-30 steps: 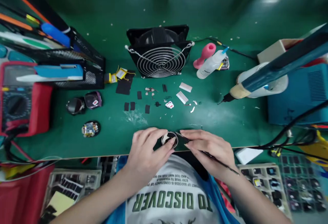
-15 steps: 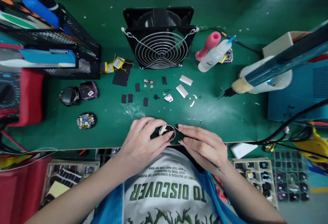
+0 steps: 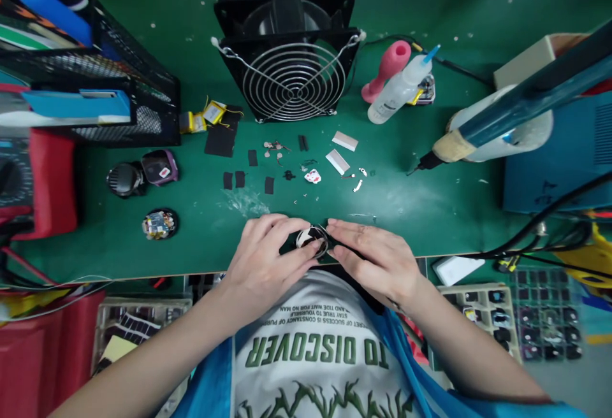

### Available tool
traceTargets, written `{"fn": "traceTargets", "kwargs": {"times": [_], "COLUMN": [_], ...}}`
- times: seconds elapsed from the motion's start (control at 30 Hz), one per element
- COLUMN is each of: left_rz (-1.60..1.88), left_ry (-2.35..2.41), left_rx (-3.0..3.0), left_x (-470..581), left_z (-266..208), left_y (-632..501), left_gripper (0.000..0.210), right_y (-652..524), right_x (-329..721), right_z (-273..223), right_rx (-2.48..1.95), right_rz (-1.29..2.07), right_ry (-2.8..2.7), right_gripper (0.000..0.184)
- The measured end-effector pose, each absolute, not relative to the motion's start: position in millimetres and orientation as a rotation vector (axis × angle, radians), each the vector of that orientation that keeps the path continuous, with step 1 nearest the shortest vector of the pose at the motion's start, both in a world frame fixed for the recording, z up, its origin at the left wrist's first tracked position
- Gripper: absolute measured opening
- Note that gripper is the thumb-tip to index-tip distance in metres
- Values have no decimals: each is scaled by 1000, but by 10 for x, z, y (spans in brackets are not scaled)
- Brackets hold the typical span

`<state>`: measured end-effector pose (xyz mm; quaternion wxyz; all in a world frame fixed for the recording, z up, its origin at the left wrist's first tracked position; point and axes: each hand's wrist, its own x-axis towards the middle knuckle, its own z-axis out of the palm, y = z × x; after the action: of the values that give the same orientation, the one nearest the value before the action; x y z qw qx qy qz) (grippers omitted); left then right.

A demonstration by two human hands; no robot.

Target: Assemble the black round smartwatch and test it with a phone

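Left hand (image 3: 270, 252) holding at its fingertips a small, round, silvery-rimmed black-and-white part (image 3: 306, 235), likely to steady it; just beside, our right hand (image 3: 375, 259) narrowly pinches a slender dark tool (image 3: 354, 252).

Left forearm (image 3: 167, 348) and right forearm (image 3: 471, 345) converge forward; left hand (image 3: 268, 249) curls, thumb (image 3: 306, 254) extended; right hand (image 3: 375, 259), fingers (image 3: 354, 236) drawn together, sits just beside.

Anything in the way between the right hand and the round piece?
Nothing visible: the right hand is close beside the round piece. The left hand holds it from the opposite side, covering part.
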<state>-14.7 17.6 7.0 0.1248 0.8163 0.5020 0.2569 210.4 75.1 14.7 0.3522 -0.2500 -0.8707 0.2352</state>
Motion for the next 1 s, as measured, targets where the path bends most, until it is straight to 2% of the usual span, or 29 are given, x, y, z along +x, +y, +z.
{"fn": "traceTargets", "kwargs": {"times": [0.13, 0.37, 0.8, 0.9, 1.0], "left_rz": [753, 756, 780, 799, 813], "left_ry": [1456, 1439, 1540, 1586, 1610], "left_rx": [2384, 2390, 2405, 2408, 2392], "left_x": [-150, -161, -51, -6, 18], "left_z": [67, 91, 102, 88, 80], "left_y": [177, 189, 112, 84, 73], "left_gripper": [16, 14, 20, 16, 14], "right_y": [716, 698, 568, 565, 599], "right_x": [2125, 2109, 2067, 2053, 2041], "right_z": [154, 133, 123, 97, 55], "right_rx": [-631, -694, -709, -735, -779], "right_rz": [485, 540, 380, 451, 571], "right_ry": [-2298, -2287, -2263, -2200, -2125], "right_gripper": [13, 12, 16, 11, 18]}}
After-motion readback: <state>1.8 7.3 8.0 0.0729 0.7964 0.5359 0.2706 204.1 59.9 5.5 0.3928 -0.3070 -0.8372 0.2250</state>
